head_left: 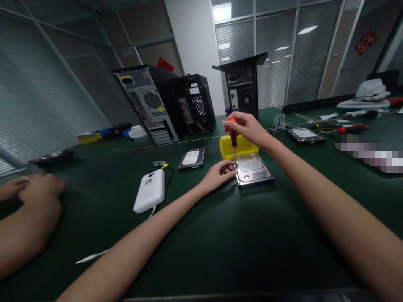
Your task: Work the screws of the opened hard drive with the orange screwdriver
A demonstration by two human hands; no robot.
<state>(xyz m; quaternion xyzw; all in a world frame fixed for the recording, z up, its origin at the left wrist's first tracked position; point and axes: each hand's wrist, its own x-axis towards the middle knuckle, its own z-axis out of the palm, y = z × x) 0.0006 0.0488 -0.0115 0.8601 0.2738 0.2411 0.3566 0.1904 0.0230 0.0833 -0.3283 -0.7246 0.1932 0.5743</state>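
An opened-side-up silver hard drive lies flat on the green table. My right hand is closed round the orange handle of a screwdriver, which stands upright with its tip at the drive's far left corner. At the drive's left edge, my left hand grips it with curled fingers, close to the screwdriver's tip. A yellow case with its lid raised is just behind the drive. Where exactly the tip meets the drive is too small to make out.
Left of my hands are another hard drive and a white power bank with a cable. Computer towers stand at the back. A third drive and pliers lie right. Another person's hands are far left.
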